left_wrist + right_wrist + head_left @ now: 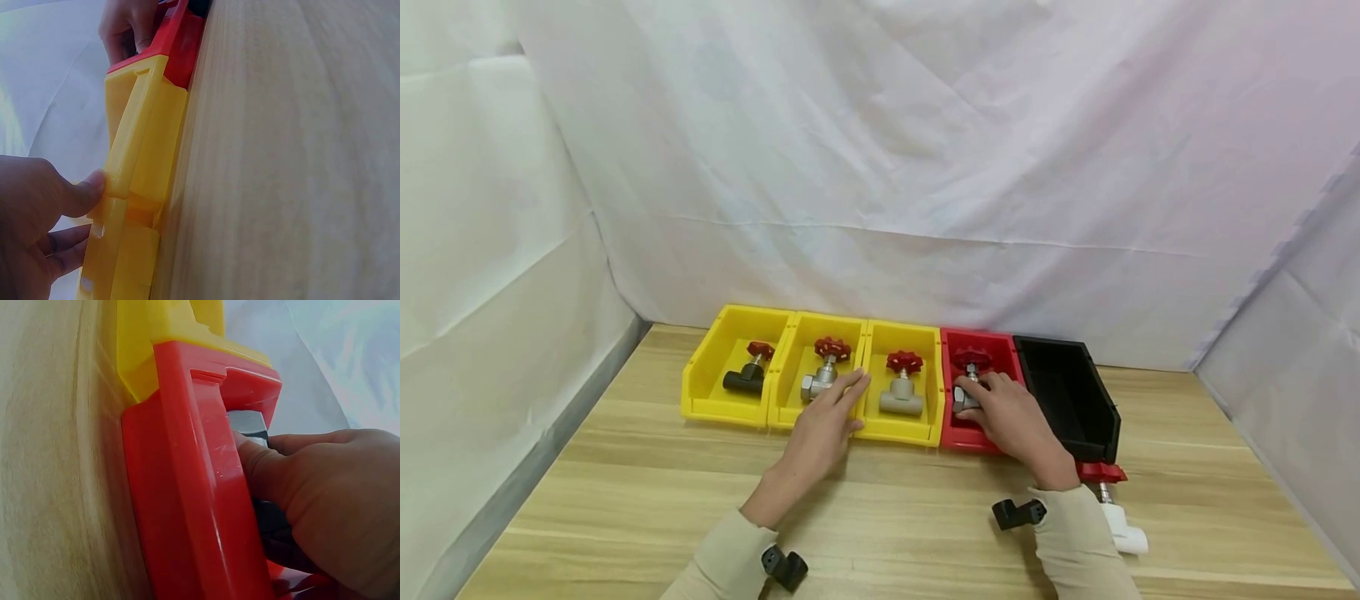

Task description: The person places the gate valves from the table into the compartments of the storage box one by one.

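Note:
My right hand (1017, 419) reaches into the red bin (958, 435) and grips a metal gate valve (961, 399) with a red handwheel. In the right wrist view, the thumb (259, 461) lies against the valve's grey hex end (247, 420); the palm hides the rest. My left hand (820, 429), fingers fairly straight, rests at the divider between the middle and right yellow bins. The left wrist view shows its thumb (90, 192) touching the yellow rim (119, 181). Near its fingertips, another metal valve (820, 383) lies in the middle bin.
A beige valve (901, 402) lies in the right yellow bin (891, 432), a black-bodied valve (745, 377) in the left one (696, 396). A black bin (1101, 450) ends the row. Near the right sleeve, a white valve (1123, 532) lies on the wooden table (925, 533).

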### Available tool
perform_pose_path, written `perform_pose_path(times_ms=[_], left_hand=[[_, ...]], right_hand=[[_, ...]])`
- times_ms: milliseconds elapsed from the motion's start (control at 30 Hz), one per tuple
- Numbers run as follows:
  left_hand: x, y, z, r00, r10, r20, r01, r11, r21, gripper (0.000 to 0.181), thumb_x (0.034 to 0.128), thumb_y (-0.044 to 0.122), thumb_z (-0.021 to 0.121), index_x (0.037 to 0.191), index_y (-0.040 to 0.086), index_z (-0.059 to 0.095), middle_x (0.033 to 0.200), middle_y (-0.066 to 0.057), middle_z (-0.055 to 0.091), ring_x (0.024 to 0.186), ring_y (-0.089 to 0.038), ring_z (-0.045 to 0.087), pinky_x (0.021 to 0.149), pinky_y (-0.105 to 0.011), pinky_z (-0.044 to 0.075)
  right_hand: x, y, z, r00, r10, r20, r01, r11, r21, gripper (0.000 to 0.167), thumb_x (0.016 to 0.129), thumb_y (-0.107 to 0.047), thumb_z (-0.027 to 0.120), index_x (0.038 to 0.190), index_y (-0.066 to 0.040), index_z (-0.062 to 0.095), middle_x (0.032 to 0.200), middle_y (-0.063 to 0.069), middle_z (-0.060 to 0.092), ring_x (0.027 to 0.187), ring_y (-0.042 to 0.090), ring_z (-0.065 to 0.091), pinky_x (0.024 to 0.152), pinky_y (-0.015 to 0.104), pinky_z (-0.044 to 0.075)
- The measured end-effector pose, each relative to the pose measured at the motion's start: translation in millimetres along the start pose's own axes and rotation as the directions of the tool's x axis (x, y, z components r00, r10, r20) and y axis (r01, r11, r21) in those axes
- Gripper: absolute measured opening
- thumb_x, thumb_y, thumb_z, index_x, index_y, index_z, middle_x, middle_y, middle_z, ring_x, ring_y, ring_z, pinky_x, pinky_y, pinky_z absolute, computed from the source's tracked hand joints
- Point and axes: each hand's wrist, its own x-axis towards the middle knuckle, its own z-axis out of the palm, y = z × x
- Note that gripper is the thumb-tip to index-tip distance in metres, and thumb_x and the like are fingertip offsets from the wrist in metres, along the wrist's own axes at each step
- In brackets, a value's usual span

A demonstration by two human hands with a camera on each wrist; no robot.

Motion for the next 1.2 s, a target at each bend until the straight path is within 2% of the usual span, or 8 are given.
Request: perform_pose_path(times_ms=[233, 433, 700, 933, 1200], left_hand=[[-0.1, 0.0, 0.9, 1.0, 0.001, -0.005, -0.001, 1.0, 0.005, 0.065, 0.0793, 0.006, 0.077, 0.138, 0.006, 0.05, 0.139, -0.009, 0.049, 0.11, -0.03, 0.057, 0.081, -0.039, 0.053], [0.1, 0.8, -0.5, 1.0, -0.004, 0.004, 0.004, 1.0, 0.005, 0.065, 0.0803, 0.006, 0.076, 0.139, 0.007, 0.049, 0.139, -0.01, 0.048, 0.111, -0.03, 0.057, 0.083, -0.04, 0.053], [0.0, 1.7, -2.0, 1.0, -0.006, 0.013, 0.005, 1.0, 0.005, 0.066, 0.0808, 0.007, 0.076, 0.14, 0.007, 0.048, 0.14, -0.009, 0.048, 0.112, -0.03, 0.056, 0.084, -0.039, 0.052], [0.1, 2.0, -2.4, 1.0, -0.005, 0.013, 0.005, 1.0, 0.008, 0.064, 0.0814, 0.008, 0.076, 0.14, 0.007, 0.049, 0.139, -0.009, 0.048, 0.112, -0.03, 0.056, 0.081, -0.038, 0.053], [-0.5, 0.7, -1.3, 1.0, 0.0, 0.007, 0.0, 1.0, 0.01, 0.064, 0.081, 0.008, 0.076, 0.139, 0.006, 0.049, 0.139, -0.009, 0.049, 0.111, -0.03, 0.057, 0.079, -0.038, 0.053]], right_hand=[[1.2, 1.9, 6.7, 1.0, 0.004, 0.025, -0.002, 0.997, -0.076, 0.049, 0.083, -0.039, 0.073, 0.126, -0.016, 0.062, 0.094, 0.01, 0.059, 0.082, 0.026, 0.053, 0.074, 0.041, 0.05], [2.8, -1.4, 7.8, 0.998, 0.04, 0.058, -0.033, 0.994, -0.107, 0.05, 0.083, -0.04, 0.072, 0.127, -0.017, 0.063, 0.099, 0.012, 0.061, 0.088, 0.028, 0.055, 0.078, 0.042, 0.049], [3.0, -3.7, 7.4, 0.993, 0.068, 0.098, -0.058, 0.993, -0.105, 0.051, 0.082, -0.043, 0.072, 0.128, -0.021, 0.063, 0.102, 0.009, 0.063, 0.089, 0.026, 0.054, 0.074, 0.038, 0.045], [4.1, -5.2, 4.7, 0.993, 0.064, 0.096, -0.055, 0.994, -0.091, 0.05, 0.079, -0.042, 0.075, 0.125, -0.023, 0.066, 0.107, 0.007, 0.064, 0.094, 0.026, 0.058, 0.074, 0.037, 0.045], [4.2, -4.7, 5.5, 0.993, 0.068, 0.096, -0.062, 0.996, -0.065, 0.051, 0.076, -0.038, 0.079, 0.124, -0.022, 0.066, 0.105, 0.007, 0.066, 0.09, 0.025, 0.058, 0.072, 0.035, 0.046]])
